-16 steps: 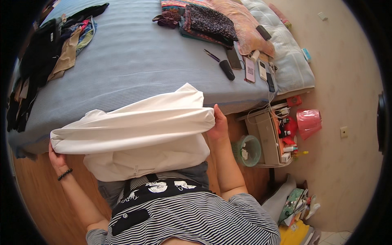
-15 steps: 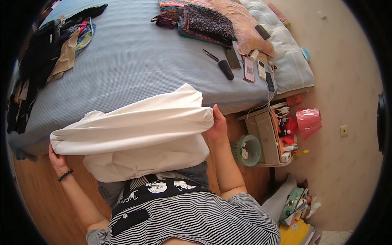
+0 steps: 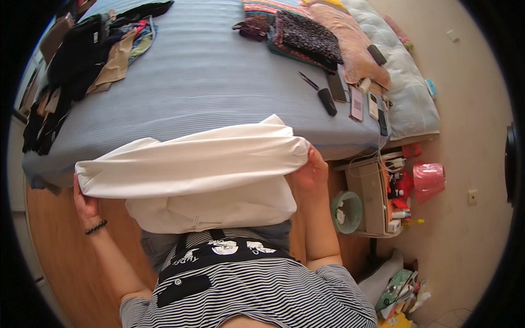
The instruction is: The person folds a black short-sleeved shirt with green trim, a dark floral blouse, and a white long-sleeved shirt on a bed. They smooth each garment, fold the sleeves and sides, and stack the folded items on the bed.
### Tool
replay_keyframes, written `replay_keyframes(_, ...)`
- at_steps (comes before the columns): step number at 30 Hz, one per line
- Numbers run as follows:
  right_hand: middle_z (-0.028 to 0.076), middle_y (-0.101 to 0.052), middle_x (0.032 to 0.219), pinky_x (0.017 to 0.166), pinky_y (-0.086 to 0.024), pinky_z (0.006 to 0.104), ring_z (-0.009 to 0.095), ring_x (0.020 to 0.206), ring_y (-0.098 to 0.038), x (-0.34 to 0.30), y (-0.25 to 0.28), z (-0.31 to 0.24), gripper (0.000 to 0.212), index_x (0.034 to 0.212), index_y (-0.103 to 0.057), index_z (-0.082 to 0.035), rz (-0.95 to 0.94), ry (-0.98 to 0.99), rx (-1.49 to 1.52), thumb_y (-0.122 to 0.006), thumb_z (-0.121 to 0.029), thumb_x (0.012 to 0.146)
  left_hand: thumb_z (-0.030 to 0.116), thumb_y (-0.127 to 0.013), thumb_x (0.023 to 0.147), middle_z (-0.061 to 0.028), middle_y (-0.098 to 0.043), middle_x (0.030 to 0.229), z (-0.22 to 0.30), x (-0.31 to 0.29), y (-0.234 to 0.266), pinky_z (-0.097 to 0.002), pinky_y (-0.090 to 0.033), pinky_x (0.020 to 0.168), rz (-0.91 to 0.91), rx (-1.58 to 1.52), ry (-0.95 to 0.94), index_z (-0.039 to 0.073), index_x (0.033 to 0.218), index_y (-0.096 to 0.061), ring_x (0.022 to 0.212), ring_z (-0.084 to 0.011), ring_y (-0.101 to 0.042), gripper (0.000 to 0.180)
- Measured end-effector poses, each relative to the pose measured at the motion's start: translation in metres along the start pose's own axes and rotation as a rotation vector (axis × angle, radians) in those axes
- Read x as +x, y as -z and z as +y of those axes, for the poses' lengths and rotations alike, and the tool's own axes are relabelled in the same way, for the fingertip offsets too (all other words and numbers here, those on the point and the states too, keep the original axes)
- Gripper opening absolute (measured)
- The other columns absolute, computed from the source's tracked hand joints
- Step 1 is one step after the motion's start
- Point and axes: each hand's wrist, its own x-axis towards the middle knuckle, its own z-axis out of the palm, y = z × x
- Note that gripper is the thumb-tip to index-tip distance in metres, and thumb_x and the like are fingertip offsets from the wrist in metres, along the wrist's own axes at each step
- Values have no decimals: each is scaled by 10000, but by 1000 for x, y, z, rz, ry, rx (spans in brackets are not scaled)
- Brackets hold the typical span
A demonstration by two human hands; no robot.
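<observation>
A white shirt (image 3: 191, 164) is stretched sideways in front of me, near the bed's front edge. Its upper part is doubled into a long band between my hands, and the lower part hangs down over my lap. My left hand (image 3: 86, 203), with a dark beaded bracelet at the wrist, is closed on the band's left end; some of its fingers are hidden behind the cloth. At the other end, my right hand (image 3: 313, 170) pinches the shirt's upper right corner. A small printed mark shows low on the hanging part.
Beyond the shirt is a bed with a blue cover (image 3: 208, 82). Rumpled clothes (image 3: 76, 63) lie at its left, folded dark patterned clothes (image 3: 309, 38) at the far right, and a phone (image 3: 356, 104) nearer. To my right stand a green basket (image 3: 356, 212) and a small cabinet (image 3: 369, 199).
The view has turned slightly left, so the bed and cabinet sit farther right in it. My hands are a little farther apart, and the shirt's band is pulled straighter between them.
</observation>
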Motion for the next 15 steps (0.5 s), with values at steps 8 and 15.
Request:
replay_keyframes(8,147,-636,1118,892,-511,362,220,1006,-634,0,-9,-19,425,1254,-503,93,-137,-54,-369,-584,-80,875,213,-533,967,-87,-524,1342,7,-13,-18,-414,-383,1073,47,82,-52,56,1332,-492,1225,-234,-490,400)
replay_keyframes(15,125,-635,1136,894,-494,299,164,1005,-617,-8,-27,-5,434,1229,-539,101,-108,-58,-541,-655,-95,860,214,-548,958,-80,-513,1355,-2,-16,-27,-411,-376,1079,101,80,-32,62,1339,-491,1230,-231,-482,414)
